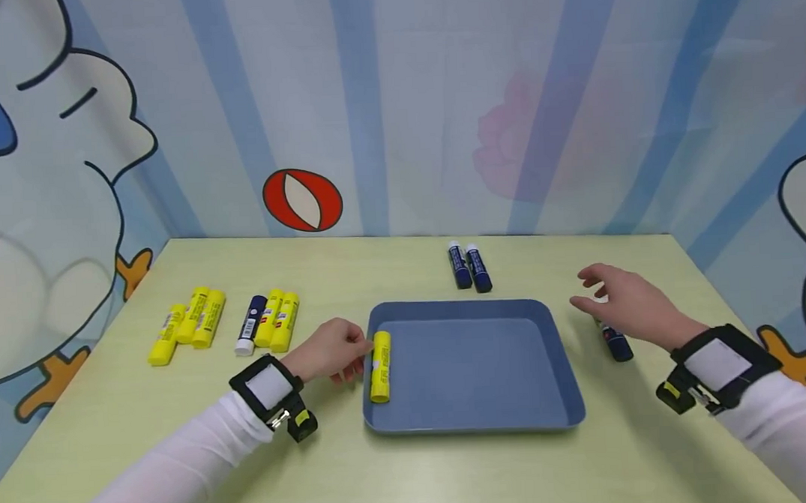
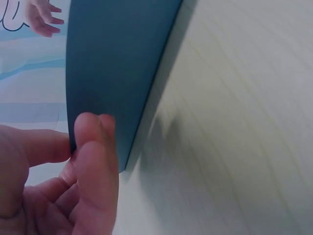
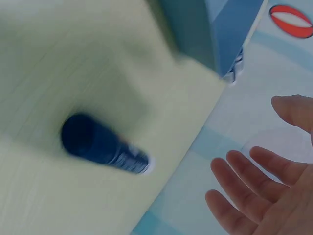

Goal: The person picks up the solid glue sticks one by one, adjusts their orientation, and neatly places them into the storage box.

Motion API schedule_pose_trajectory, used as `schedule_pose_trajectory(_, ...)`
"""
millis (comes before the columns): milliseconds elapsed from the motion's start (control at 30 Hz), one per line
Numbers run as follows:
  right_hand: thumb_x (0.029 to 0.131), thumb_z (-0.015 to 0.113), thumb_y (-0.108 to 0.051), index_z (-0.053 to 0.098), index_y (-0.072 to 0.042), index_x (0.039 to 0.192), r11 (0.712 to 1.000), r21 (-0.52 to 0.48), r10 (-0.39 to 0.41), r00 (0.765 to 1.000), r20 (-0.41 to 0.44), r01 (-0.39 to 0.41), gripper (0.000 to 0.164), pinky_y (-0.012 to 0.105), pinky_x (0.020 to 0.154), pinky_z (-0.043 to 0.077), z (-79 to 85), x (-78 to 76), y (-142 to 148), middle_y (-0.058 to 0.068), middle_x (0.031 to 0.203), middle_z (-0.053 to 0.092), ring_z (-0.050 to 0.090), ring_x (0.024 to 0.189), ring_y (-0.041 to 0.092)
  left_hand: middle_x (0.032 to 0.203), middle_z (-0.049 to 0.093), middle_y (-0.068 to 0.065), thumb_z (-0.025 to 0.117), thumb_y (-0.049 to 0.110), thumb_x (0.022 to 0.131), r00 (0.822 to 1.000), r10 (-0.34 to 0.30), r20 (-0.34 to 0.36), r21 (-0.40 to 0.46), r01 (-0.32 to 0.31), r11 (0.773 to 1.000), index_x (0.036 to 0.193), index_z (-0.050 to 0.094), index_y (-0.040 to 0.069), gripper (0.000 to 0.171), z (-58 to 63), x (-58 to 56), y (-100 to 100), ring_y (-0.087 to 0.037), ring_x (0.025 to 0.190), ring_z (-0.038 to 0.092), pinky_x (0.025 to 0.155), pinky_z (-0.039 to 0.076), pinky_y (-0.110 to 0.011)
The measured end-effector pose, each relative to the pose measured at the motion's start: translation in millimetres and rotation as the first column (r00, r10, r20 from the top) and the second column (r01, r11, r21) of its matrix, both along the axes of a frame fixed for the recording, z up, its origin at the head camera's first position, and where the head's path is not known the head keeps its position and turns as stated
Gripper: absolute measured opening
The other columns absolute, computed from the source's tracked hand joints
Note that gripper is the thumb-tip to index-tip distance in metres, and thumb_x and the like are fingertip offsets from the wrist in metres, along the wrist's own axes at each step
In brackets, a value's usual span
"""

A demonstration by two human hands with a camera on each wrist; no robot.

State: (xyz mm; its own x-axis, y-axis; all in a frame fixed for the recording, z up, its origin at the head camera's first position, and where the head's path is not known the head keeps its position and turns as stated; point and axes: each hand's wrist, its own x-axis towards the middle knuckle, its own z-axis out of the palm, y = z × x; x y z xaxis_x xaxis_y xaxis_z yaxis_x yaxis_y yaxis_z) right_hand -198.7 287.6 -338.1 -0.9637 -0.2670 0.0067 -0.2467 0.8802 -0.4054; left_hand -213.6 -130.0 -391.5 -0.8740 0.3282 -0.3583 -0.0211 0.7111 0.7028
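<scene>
A blue-grey tray [image 1: 478, 421] lies on the table, with one yellow glue stick [image 1: 380, 366] along its left inner side. My left hand [image 1: 331, 350] pinches the tray's left wall. In the left wrist view the thumb is at the rim and the fingers [image 2: 95, 166] lie against the outer side. Right of the tray, my right hand [image 1: 631, 305] hovers with its fingers spread and nothing between them. Below it lies a dark blue glue stick [image 1: 615, 341], partly covered by the hand in the head view. The right wrist view shows this blue glue stick [image 3: 105, 144] apart from the fingers.
Two dark blue glue sticks [image 1: 470, 267] with white ends lie behind the tray. On the left are several yellow glue sticks [image 1: 208, 318] and a dark blue one [image 1: 252, 325]. A printed curtain [image 1: 417, 108] hangs behind the table's far edge.
</scene>
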Motion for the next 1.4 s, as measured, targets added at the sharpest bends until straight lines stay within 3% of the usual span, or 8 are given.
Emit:
schedule_pose_trajectory(300, 0.096, 0.058, -0.033, 0.038, 0.018, 0.133, 0.988, 0.118, -0.106, 0.994, 0.023, 0.102, 0.066, 0.052, 0.072, 0.049, -22.1, -9.7, 28, 0.04, 0.121, 0.05, 0.058, 0.096, 0.046, 0.066, 0.063, -0.007, 0.057, 0.018, 0.099, 1.0, -0.005, -0.003, 0.004, 0.005, 1.0, 0.076, 0.059, 0.004, 0.027, 1.4, 1.3, 0, -0.017, 0.051, 0.056, 0.048, 0.048, -0.027)
schedule_pose_trajectory(467, 0.096, 0.057, -0.033, 0.037, 0.024, 0.128, 0.979, 0.155, -0.143, 0.986, 0.083, 0.129, 0.069, 0.052, 0.068, 0.05, -31.5, -13.5, 37, 0.039, 0.107, 0.055, 0.06, 0.087, 0.044, 0.066, 0.063, -0.006, 0.057, 0.018, 0.099, 1.0, -0.008, -0.011, 0.004, 0.008, 1.0, 0.075, 0.059, 0.004, 0.028, 2.1, 1.5, 0, -0.017, 0.051, 0.056, 0.048, 0.048, -0.026)
schedule_pose_trajectory(600, 0.095, 0.057, -0.034, 0.04, 0.026, 0.121, 0.973, 0.185, -0.166, 0.975, 0.147, 0.137, 0.067, 0.043, 0.06, 0.048, -38.4, -16.7, 42, 0.035, 0.096, 0.058, 0.059, 0.071, 0.032, 0.066, 0.063, -0.007, 0.056, 0.018, 0.099, 1.0, -0.008, -0.012, 0.004, 0.008, 1.0, 0.076, 0.06, 0.004, 0.027, 1.7, 1.6, 0, -0.017, 0.051, 0.056, 0.048, 0.048, -0.026)
schedule_pose_trajectory(633, 0.095, 0.057, -0.034, 0.043, 0.025, 0.118, 0.972, 0.187, -0.17, 0.972, 0.162, 0.139, 0.064, 0.04, 0.058, 0.045, -40.1, -17.3, 43, 0.032, 0.092, 0.058, 0.057, 0.068, 0.03, 0.066, 0.063, -0.007, 0.056, 0.018, 0.099, 1.0, -0.008, -0.011, 0.005, 0.008, 1.0, 0.076, 0.06, 0.004, 0.027, 1.7, 1.7, 0, -0.017, 0.051, 0.056, 0.048, 0.048, -0.026)
schedule_pose_trajectory(733, 0.094, 0.057, -0.033, 0.052, 0.013, 0.088, 0.974, 0.177, -0.177, 0.967, 0.184, 0.144, 0.046, 0.032, 0.051, 0.034, -45.0, -19.5, 44, 0.012, 0.067, 0.05, 0.043, 0.055, 0.019, 0.066, 0.063, -0.007, 0.056, 0.018, 0.099, 1.0, -0.006, -0.01, 0.009, 0.006, 1.0, 0.076, 0.06, 0.004, 0.027, 2.5, 1.8, 0, -0.017, 0.051, 0.056, 0.048, 0.049, -0.026)
schedule_pose_trajectory(867, 0.093, 0.059, -0.031, 0.044, -0.01, 0.064, 0.975, 0.16, -0.179, 0.972, 0.151, 0.154, 0.039, 0.029, 0.048, 0.029, -49.6, -20.5, 40, -0.002, 0.054, 0.037, 0.037, 0.048, 0.014, 0.066, 0.063, -0.007, 0.056, 0.018, 0.099, 1.0, -0.006, -0.01, 0.01, 0.006, 1.0, 0.076, 0.06, 0.004, 0.027, 2.6, 1.5, 0, -0.016, 0.051, 0.055, 0.048, 0.048, -0.026)
schedule_pose_trajectory(1067, 0.091, 0.061, -0.027, 0.049, -0.009, 0.064, 0.971, 0.16, -0.196, 0.973, 0.121, 0.176, 0.035, 0.03, 0.046, 0.033, -51.2, -19.9, 35, 0.002, 0.054, 0.046, 0.044, 0.048, 0.017, 0.066, 0.063, -0.006, 0.056, 0.017, 0.099, 1.0, -0.013, -0.014, 0.013, 0.014, 1.0, 0.076, 0.06, 0.004, 0.027, 2.5, 1.1, 1, -0.016, 0.051, 0.055, 0.048, 0.048, -0.026)
schedule_pose_trajectory(1400, 0.092, 0.061, -0.026, 0.051, -0.006, 0.068, 0.976, 0.138, -0.187, 0.974, 0.124, 0.17, 0.033, 0.03, 0.047, 0.033, -49.4, -22.4, 33, 0.003, 0.057, 0.05, 0.044, 0.05, 0.018, 0.066, 0.063, -0.007, 0.056, 0.017, 0.099, 1.0, -0.013, -0.011, 0.01, 0.013, 1.0, 0.077, 0.06, 0.004, 0.027, 3.5, 1.9, 0, -0.016, 0.051, 0.056, 0.048, 0.048, -0.026)
